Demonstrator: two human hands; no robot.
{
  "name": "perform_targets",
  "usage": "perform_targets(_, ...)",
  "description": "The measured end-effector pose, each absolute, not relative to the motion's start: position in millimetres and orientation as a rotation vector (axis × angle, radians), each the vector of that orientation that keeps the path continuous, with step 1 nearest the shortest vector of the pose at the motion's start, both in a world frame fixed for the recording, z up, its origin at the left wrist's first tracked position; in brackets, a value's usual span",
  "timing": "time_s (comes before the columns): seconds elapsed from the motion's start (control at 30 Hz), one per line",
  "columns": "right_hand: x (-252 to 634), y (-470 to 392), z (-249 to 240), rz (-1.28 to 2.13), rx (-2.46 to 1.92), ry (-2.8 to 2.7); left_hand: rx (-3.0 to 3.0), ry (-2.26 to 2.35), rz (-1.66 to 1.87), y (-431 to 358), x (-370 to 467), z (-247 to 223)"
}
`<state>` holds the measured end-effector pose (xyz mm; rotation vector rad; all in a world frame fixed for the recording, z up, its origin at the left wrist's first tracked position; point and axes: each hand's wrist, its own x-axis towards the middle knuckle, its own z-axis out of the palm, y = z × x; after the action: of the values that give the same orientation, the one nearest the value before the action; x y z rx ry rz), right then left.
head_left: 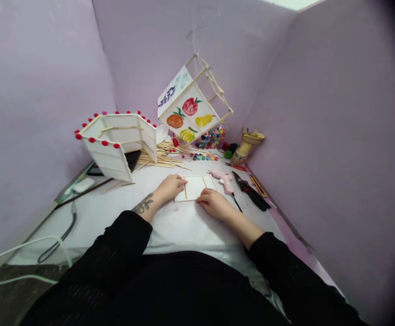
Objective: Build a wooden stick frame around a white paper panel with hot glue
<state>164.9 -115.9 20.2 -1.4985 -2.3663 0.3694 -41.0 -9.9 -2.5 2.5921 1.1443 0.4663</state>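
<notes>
A small white panel (195, 184) lies flat on the white-covered table, with thin wooden sticks across it and along its sides. My left hand (172, 186) is at the panel's left side, fingers closed on its edge near one of the sticks (185, 192). At the lower right edge of the same panel, my right hand (214, 202) has its fingers bent and pressed together on the rim. Just to the right lies a pink glue gun (225, 180), its nozzle pointing towards the panel's far corner.
Black-handled cutters (250, 191) and a utility knife (258, 185) lie at right. A white panel structure with red pompoms (107, 156) stands at left. A fruit-painted lantern (192, 111) hangs above loose sticks (163, 154). A basket-like container (243, 151) leans near the right wall.
</notes>
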Motion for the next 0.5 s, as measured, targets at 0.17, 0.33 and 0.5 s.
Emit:
perform_targets(0.17,152,-131,8,0.345,-1.479,-2.384,2.592,1.16,0.449,-10,-41,-1)
perform_targets(0.33,150,-145,14,0.505,-1.418,-2.344,2.615,1.172,0.446,-11,-42,-1)
perform_targets(0.5,156,-125,33,0.718,-1.424,-2.221,2.452,1.164,0.565,-12,-46,4)
